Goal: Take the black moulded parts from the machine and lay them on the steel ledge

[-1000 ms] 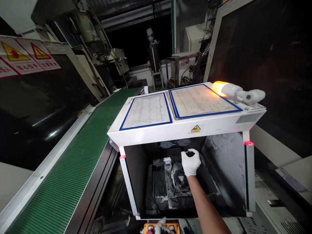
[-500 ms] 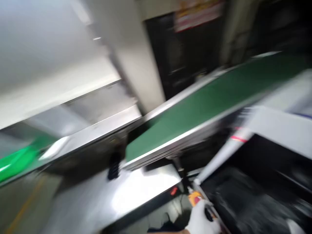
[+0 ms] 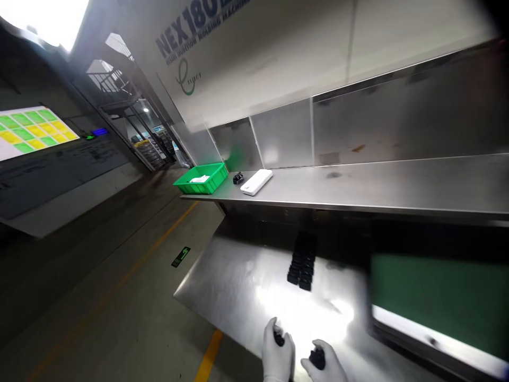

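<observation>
My left hand (image 3: pixel 277 353), in a white glove, is closed around a small black part (image 3: pixel 279 338) above the front of the steel table (image 3: pixel 234 281). To its right, my right hand (image 3: pixel 325 363), also gloved in white, grips another black part (image 3: pixel 317 358) between thumb and fingers. Farther back on the table, several black parts (image 3: pixel 302 262) lie in two close rows. Fine detail of the held parts is too small to tell.
On the steel shelf (image 3: pixel 377 185) above the table are a green bin (image 3: pixel 214 180), a small black item (image 3: pixel 238 178) and a white box-like object (image 3: pixel 256 182). A green conveyor belt (image 3: pixel 437 297) borders the table at right.
The view has swung left, away from most of the conveyor and the dark box. Both hands now show over the table with black parts; the orange-handled tool seen in a gloved hand is out of sight.
</observation>
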Available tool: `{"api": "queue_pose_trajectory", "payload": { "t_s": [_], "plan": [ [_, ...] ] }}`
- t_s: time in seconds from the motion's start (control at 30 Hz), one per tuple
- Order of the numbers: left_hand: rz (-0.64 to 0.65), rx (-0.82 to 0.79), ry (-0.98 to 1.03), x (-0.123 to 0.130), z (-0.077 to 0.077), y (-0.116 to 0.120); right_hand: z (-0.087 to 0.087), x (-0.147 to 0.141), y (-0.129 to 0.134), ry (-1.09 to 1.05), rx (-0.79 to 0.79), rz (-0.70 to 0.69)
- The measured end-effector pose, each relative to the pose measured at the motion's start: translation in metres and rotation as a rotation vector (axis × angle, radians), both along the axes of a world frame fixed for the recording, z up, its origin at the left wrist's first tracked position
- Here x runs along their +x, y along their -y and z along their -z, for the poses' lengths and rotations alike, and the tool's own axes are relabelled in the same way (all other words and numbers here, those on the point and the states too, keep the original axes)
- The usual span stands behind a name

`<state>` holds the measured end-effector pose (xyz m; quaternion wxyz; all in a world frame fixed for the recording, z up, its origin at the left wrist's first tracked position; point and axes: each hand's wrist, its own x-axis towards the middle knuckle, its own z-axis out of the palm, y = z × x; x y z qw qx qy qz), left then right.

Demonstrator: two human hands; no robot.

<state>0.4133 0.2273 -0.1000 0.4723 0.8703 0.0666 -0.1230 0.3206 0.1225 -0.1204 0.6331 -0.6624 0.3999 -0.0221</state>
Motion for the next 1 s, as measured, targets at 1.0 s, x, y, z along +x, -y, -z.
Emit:
{"api": "queue_pose_trajectory", "payload": {
  "t_s": [1.0],
  "plan": [
    [0.19,0.347,0.348,0.396,0.041,-0.084,0.018,0.424,-0.048,0.229,-0.531,-0.604]
  ]
}}
